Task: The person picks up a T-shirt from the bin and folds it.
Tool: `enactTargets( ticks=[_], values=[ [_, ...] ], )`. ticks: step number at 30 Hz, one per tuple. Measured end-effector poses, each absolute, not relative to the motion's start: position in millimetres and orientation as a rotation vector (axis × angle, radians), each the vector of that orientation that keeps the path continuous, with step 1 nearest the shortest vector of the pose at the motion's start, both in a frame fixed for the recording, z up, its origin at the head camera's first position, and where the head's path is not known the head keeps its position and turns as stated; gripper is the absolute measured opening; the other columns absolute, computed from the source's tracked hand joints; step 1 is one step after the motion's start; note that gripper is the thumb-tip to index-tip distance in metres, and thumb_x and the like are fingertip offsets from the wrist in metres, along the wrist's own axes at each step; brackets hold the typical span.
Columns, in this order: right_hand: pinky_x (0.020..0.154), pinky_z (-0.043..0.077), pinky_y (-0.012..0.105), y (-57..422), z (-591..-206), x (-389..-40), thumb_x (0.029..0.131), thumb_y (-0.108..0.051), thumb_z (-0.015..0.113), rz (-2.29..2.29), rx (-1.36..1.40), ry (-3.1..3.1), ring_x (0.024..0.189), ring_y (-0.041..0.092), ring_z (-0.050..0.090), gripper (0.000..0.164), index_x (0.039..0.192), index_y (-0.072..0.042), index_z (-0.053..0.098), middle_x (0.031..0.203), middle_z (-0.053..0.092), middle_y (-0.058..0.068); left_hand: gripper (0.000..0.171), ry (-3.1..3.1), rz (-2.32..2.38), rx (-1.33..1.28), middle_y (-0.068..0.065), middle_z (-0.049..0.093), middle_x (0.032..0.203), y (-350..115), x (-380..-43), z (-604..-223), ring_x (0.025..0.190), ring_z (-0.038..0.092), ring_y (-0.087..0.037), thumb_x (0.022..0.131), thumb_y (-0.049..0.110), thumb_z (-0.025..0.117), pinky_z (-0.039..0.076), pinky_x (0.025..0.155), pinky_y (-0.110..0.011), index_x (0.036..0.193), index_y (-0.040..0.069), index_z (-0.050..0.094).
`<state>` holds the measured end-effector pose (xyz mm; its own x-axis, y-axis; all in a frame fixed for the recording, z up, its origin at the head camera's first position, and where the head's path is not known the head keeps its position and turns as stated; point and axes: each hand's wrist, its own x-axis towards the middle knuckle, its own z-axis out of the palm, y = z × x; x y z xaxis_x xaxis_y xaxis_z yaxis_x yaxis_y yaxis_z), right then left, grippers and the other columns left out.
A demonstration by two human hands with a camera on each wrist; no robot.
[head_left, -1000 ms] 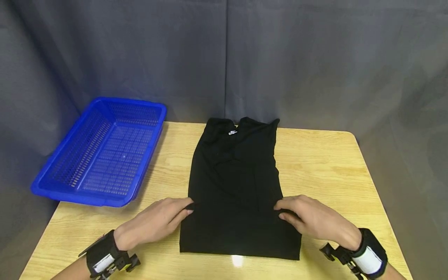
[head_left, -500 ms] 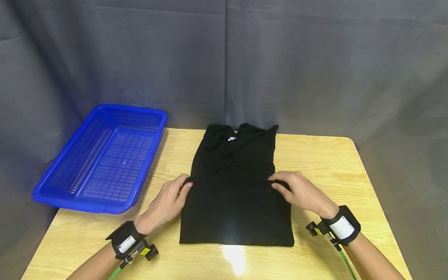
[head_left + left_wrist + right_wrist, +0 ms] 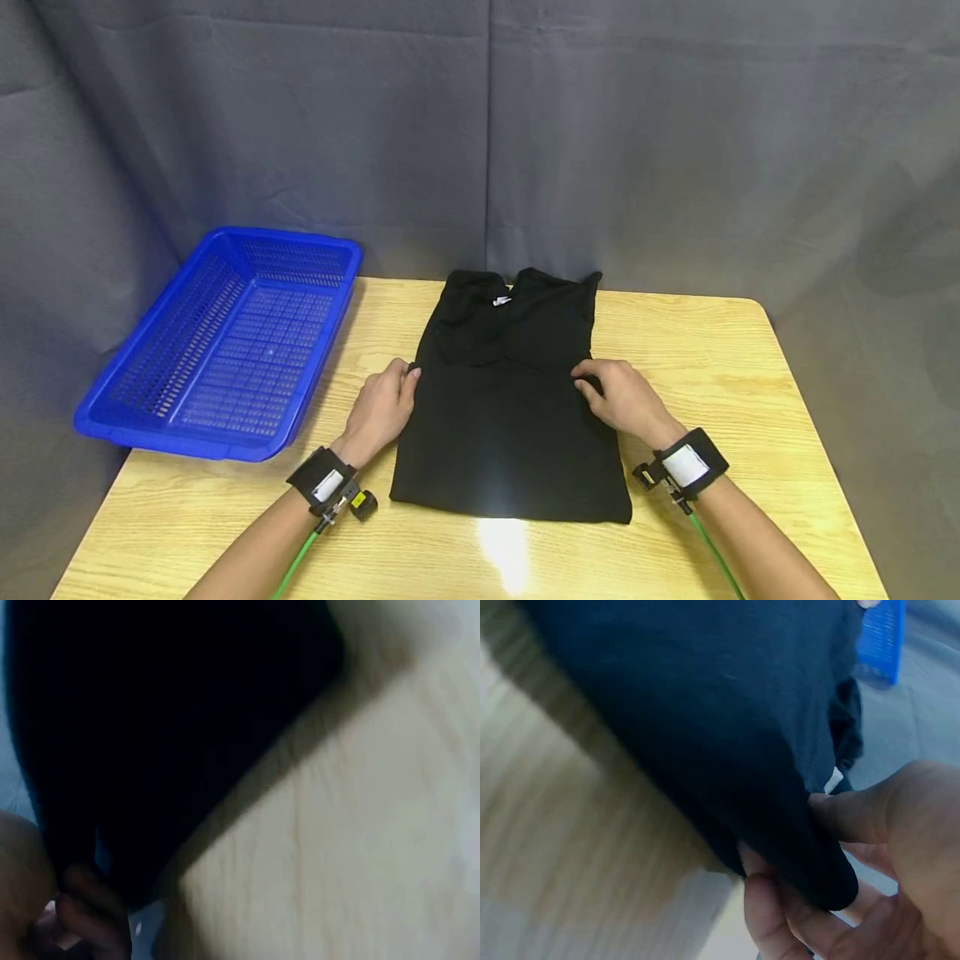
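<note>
A black shirt (image 3: 510, 442) lies on the wooden table in the head view, its neck opening at the far end with a small white tag (image 3: 502, 301). A layer of its cloth is turned up, its far edge crossing the shirt between both hands. My left hand (image 3: 378, 408) pinches the left end of that edge. At the right end, my right hand (image 3: 618, 400) holds the cloth. In the right wrist view, the thumb (image 3: 855, 814) lies over the black fabric with fingers beneath. The left wrist view is dark and blurred, with fingertips (image 3: 94, 911) at the cloth's corner.
A blue plastic basket (image 3: 341, 333) with slotted walls stands at the table's left side, its left part reaching past the edge. Wooden table top (image 3: 697, 358) shows right of the shirt. A grey curtain (image 3: 480, 142) hangs behind and along both sides.
Both hands have moved away from the body and slightly inward, drawing the gripped cloth edge toward the neck end. The shirt's near edge has shifted a little farther off. The basket stays put.
</note>
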<state>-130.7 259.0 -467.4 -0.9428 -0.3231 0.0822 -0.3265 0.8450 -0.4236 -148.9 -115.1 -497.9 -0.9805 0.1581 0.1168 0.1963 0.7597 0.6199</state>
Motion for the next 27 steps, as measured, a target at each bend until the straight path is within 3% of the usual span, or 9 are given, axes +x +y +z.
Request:
enactTargets(
  ticks=[3,8,14,18,20,22,24,27],
  values=[
    [0.075,0.056,0.042,256,-472,-130,0.095,-0.015,0.066,0.600,0.526,-2.975,0.090,0.023,0.069,0.016,0.108,-0.007,0.071,0.103,0.072,0.007,0.022,-2.929,-0.903,-0.276,0.001,0.053,0.065,-114,-150,-498,0.052,0.049,-0.015,0.102,0.031,0.056,0.036,0.043,-0.030,0.100,0.009,0.058],
    [0.061,0.052,0.038,255,-476,-128,0.091,-0.016,0.070,0.381,0.570,-2.900,0.077,0.023,0.064,0.022,0.110,-0.005,0.069,0.099,0.066,0.010,0.027,-2.920,-0.697,-0.353,-0.005,0.058,0.075,-113,-149,-491,0.056,0.054,-0.020,0.097,0.028,0.064,0.041,0.043,-0.033,0.110,0.006,0.055],
    [0.076,0.051,0.042,256,-466,-102,0.086,-0.017,0.077,0.252,0.714,-2.746,0.093,0.029,0.057,0.034,0.115,-0.005,0.065,0.107,0.060,0.012,0.015,-2.730,-0.490,-0.786,-0.005,0.061,0.096,-104,-124,-472,0.080,0.060,-0.022,0.097,0.017,0.061,0.050,0.064,-0.034,0.108,0.007,0.061],
    [0.074,0.052,0.033,249,-457,-61,0.086,-0.027,0.078,0.374,0.859,-2.787,0.088,0.015,0.057,0.029,0.109,-0.012,0.069,0.104,0.059,0.000,0.021,-2.697,-0.476,-1.085,0.002,0.059,0.102,-102,-90,-465,0.089,0.054,-0.018,0.100,0.031,0.059,0.047,0.075,-0.032,0.109,0.014,0.063],
    [0.073,0.052,0.030,245,-457,-39,0.085,-0.036,0.079,0.392,0.906,-2.858,0.086,0.010,0.054,0.032,0.107,-0.015,0.070,0.104,0.058,-0.004,0.032,-2.722,-0.468,-1.203,0.003,0.060,0.109,-106,-74,-465,0.098,0.054,-0.018,0.095,0.043,0.064,0.048,0.082,-0.034,0.112,0.016,0.064],
    [0.080,0.053,0.031,242,-460,-20,0.083,-0.042,0.079,0.346,0.938,-2.926,0.091,0.012,0.056,0.037,0.110,-0.017,0.071,0.108,0.060,-0.003,0.043,-2.770,-0.442,-1.291,0.003,0.061,0.116,-111,-62,-467,0.107,0.054,-0.018,0.089,0.051,0.070,0.049,0.090,-0.038,0.115,0.017,0.065],
    [0.089,0.053,0.034,240,-464,-6,0.082,-0.043,0.078,0.256,0.957,-2.970,0.099,0.016,0.058,0.043,0.114,-0.016,0.070,0.113,0.060,0.000,0.046,-2.804,-0.357,-1.353,0.001,0.062,0.121,-116,-55,-468,0.114,0.055,-0.022,0.085,0.047,0.075,0.050,0.094,-0.042,0.117,0.016,0.066],
    [0.090,0.053,0.038,238,-472,8,0.079,-0.030,0.079,0.138,0.973,-2.953,0.105,0.023,0.059,0.044,0.117,-0.013,0.068,0.118,0.061,0.005,0.037,-2.801,-0.216,-1.399,-0.002,0.063,0.121,-122,-50,-471,0.113,0.058,-0.024,0.082,0.026,0.079,0.053,0.091,-0.042,0.115,0.014,0.067]
  ],
)
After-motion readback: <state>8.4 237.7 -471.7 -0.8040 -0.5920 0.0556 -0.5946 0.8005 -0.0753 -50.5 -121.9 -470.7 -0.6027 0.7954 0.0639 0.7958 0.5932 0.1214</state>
